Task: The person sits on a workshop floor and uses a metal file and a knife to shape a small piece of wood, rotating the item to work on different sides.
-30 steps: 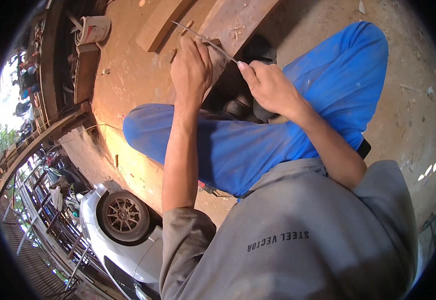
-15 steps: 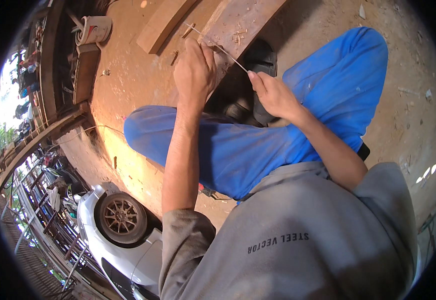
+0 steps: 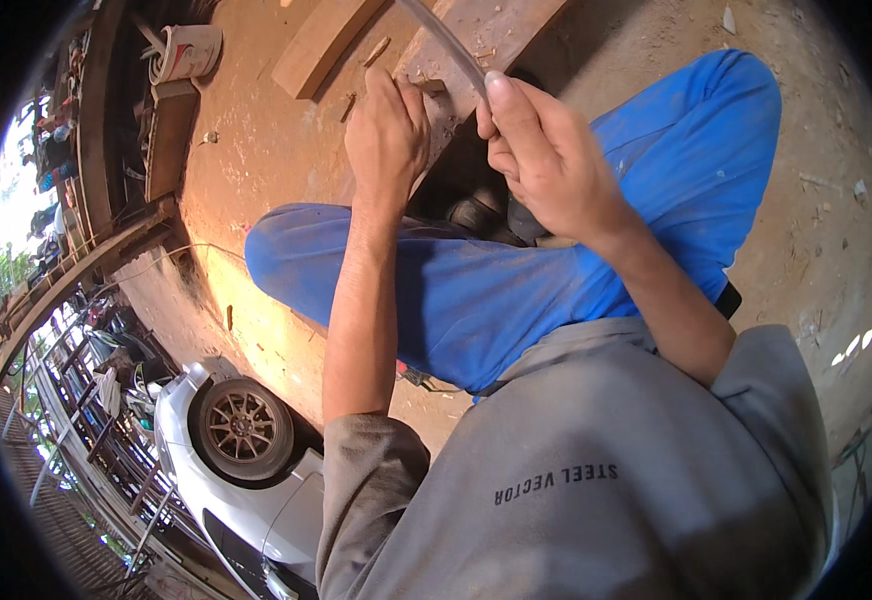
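My right hand (image 3: 556,165) is closed around the near end of a long, narrow grey metal blade (image 3: 446,42), thumb along it. It is raised over the plank, its far end running out past the top edge. My left hand (image 3: 388,135) is closed, resting at the near end of a wide wooden plank (image 3: 504,38). A small brown wooden piece (image 3: 433,87) shows just beyond its fingers, which hide most of it. Wood chips lie on the plank. My legs in blue trousers (image 3: 676,150) are folded on either side of it.
A thick wooden beam (image 3: 321,45) lies left of the plank on the dirt floor. Farther left stand a white bucket (image 3: 188,52) and a board (image 3: 169,140) against a timber frame. A silver car's wheel (image 3: 244,430) is at the lower left, near metal racks.
My right hand has risen with the blade, lifting it off the place by my left hand, so it looks larger and broader. My left hand has hardly moved.
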A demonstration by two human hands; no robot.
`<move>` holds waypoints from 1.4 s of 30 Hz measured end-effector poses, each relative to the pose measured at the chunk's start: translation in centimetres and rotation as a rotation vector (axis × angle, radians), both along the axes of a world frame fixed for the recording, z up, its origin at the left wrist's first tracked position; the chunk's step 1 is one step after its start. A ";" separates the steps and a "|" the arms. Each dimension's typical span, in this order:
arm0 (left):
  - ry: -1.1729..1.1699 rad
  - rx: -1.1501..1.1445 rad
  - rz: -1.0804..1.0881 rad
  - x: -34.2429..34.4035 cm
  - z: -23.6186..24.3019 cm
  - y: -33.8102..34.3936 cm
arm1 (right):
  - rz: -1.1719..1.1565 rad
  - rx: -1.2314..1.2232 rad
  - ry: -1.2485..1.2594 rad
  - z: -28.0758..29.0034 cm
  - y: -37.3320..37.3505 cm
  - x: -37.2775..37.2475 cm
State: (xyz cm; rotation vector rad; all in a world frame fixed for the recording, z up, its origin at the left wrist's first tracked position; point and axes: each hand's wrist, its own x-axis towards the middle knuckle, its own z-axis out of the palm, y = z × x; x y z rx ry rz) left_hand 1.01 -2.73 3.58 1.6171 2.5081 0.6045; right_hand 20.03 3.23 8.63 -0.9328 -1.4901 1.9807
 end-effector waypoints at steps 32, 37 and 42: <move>-0.023 0.045 -0.020 -0.1 -0.7 -1.0 | 0.181 0.255 -0.458 -9.5 -3.7 0.8; -0.032 0.013 0.021 0.3 -0.4 -0.5 | 0.169 0.287 -0.447 -6.4 -3.2 0.9; -0.040 0.047 -0.002 0.1 -0.6 -0.7 | 0.137 0.223 -0.474 -7.3 -3.3 0.4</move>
